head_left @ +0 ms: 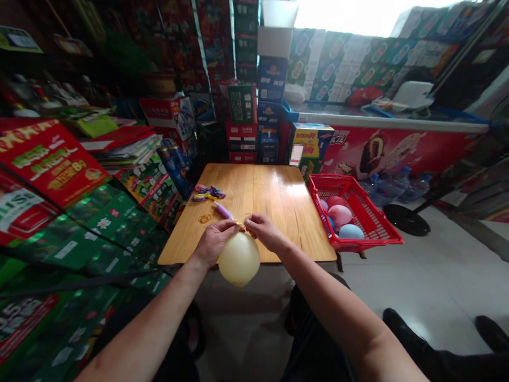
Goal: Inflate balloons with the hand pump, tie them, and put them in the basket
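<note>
A pale yellow inflated balloon [239, 261] hangs below my two hands, just over the near edge of the wooden table [262, 201]. My left hand [217, 237] is closed in a pinch at the balloon's neck. Close beside it, my right hand [262, 229] also pinches at the neck; a small yellowish bit shows between the fingers, too small to make out. Just beyond my left hand lies a purple pump [223, 210]. Several rubber bands [206, 218] lie to its left, and a pile of uninflated balloons [208, 193] is farther back.
A red basket [374, 212] at the table's right holds several inflated balloons [340, 215]. Stacked green cartons [99, 212] crowd the left side. Boxes [242, 140] stand behind the table, and a freezer [397, 146] is at the back right. Another person's shoe [401, 323] shows at lower right.
</note>
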`<state>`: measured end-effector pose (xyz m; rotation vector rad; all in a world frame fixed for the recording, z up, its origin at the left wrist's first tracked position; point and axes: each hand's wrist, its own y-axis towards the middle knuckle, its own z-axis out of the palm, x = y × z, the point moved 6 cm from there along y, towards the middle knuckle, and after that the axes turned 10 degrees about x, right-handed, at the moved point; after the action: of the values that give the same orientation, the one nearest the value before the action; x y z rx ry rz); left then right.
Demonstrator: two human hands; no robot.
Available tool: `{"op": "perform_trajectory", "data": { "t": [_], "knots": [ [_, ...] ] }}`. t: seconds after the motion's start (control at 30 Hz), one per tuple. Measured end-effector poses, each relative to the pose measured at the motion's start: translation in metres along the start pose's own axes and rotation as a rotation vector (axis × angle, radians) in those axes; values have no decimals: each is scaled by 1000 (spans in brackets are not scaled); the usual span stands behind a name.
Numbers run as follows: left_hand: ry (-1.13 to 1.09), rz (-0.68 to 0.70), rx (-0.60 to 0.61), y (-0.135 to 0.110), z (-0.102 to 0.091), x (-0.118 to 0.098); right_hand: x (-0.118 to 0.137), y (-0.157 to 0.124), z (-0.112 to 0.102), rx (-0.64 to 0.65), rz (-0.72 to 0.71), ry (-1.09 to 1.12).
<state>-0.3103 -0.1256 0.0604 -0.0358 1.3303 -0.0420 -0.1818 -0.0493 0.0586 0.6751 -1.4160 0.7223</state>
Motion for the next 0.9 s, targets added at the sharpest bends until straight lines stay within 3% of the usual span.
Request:
{"op": "perform_trajectory", "data": {
  "t": [0.13,0.27,0.33,0.5,0.67,0.9],
  "knots": [
    [115,-39,30,38,-7,18,-31,13,-29,-82,-3,269],
    [95,-68,67,65,-13,45,-61,31,-41,-41,24,650],
    [98,-52,44,76,-17,51,-67,40,-45,-11,71,732],
    [321,24,-4,99,-33,40,-63,53,-54,89,195,721],
    [529,101,-9,99,-43,27,-64,55,-47,127,303,610],
    [418,87,13,89,-42,31,-68,61,-46,-60,271,526]
  ]
}}
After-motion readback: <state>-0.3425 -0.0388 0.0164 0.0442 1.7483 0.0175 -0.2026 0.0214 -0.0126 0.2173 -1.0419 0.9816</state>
